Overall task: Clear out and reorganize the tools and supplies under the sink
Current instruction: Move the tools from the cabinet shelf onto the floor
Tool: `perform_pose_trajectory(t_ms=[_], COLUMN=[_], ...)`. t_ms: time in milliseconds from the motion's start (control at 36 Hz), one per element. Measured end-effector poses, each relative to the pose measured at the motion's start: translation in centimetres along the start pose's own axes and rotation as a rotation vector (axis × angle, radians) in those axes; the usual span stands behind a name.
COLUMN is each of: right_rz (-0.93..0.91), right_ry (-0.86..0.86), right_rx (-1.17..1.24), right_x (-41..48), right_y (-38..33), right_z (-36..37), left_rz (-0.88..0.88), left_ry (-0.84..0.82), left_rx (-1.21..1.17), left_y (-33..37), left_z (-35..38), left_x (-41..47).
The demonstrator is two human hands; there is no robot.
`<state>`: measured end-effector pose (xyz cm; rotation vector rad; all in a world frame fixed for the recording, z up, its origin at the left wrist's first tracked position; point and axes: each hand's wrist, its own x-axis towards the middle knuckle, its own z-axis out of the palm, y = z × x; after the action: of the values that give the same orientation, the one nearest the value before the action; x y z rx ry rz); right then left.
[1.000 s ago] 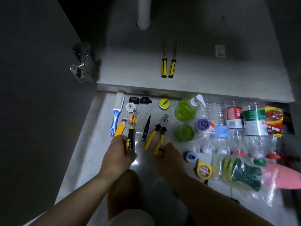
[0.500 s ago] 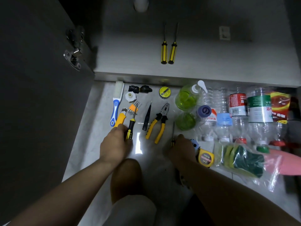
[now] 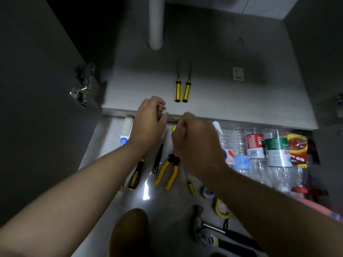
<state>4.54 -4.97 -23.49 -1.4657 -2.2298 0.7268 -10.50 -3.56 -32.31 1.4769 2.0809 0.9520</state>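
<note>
Two yellow-and-black screwdrivers [image 3: 177,89] lie side by side on the cabinet floor [image 3: 241,101] in the upper middle of the frame, tips pointing toward the white pipe [image 3: 156,23] at the top. Just below them, over the cabinet's front edge, both hands hover with fingers curled. The left hand [image 3: 148,125] shows a pale blur at its fingertips, and I cannot tell what it grips. I also cannot tell whether the right hand [image 3: 196,143] holds anything. On the tile floor beneath lie yellow pliers [image 3: 168,171], a small screwdriver [image 3: 190,184] just right of them and a black-and-yellow handled tool [image 3: 136,175] to the left. Clear bottles [image 3: 256,147] crowd the right, and a hammer [image 3: 202,223] lies at the lower right.
</note>
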Motion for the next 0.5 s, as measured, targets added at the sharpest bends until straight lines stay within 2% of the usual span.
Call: perform_pose_trajectory(t_ms=[83,222,333,500], right_rz=[0.051,0.321,0.304,0.354], right_ry=[0.029,-0.083,-0.200,-0.239], right_rx=[-0.032,-0.062,-0.148,-0.228], right_x=[4.4,10.9,13.9,16.8], right_y=[0.5,3.9,6.0,6.6], right_z=[-2.3,-3.3,-1.4,2.2], left_rz=[-0.021,-0.114,-0.105,-0.167], left_ry=[-0.030,-0.095,-0.149,-0.180], left_rx=[0.039,0.104,0.221,0.278], left_y=[1.3,3.4,3.7,3.4], left_z=[0.9,2.5,2.9,1.4], left_x=[4.1,8.7,10.3,10.2])
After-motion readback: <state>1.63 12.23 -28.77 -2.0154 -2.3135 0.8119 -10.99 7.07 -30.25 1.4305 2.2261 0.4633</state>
